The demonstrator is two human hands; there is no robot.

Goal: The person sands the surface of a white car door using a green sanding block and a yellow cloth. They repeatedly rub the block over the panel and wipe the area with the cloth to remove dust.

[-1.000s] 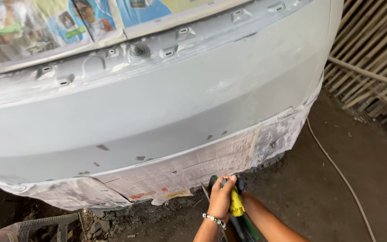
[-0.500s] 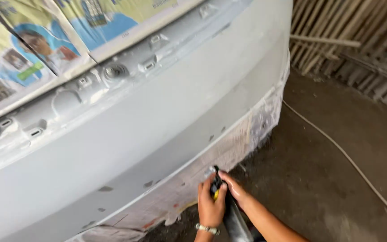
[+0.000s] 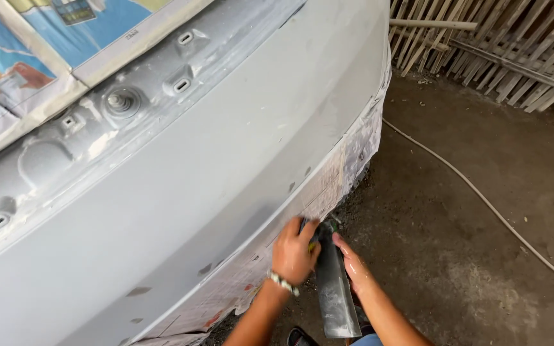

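Observation:
A grey primed car bumper [image 3: 213,173] fills the left of the view. Newspaper masking [image 3: 347,160] is taped along its lower edge. My left hand [image 3: 293,253], with a beaded bracelet at the wrist, is closed over a small yellow and dark pad [image 3: 314,238] and presses it against the bumper's lower edge. My right hand [image 3: 354,269] looks wet. It lies along a long grey dust-coated bottle-like object [image 3: 336,291] held just under the left hand.
Printed paper sheets [image 3: 46,45] cover the car body above the bumper. A pale hose [image 3: 482,198] runs across the dirt floor at the right. A wooden slat fence [image 3: 501,57] stands at the back right. A dark shoe [image 3: 299,336] is at the bottom edge.
Both hands have risen from below the masking paper to the bumper's lower edge. The view has swung right and closer, and the fence and hose now show more.

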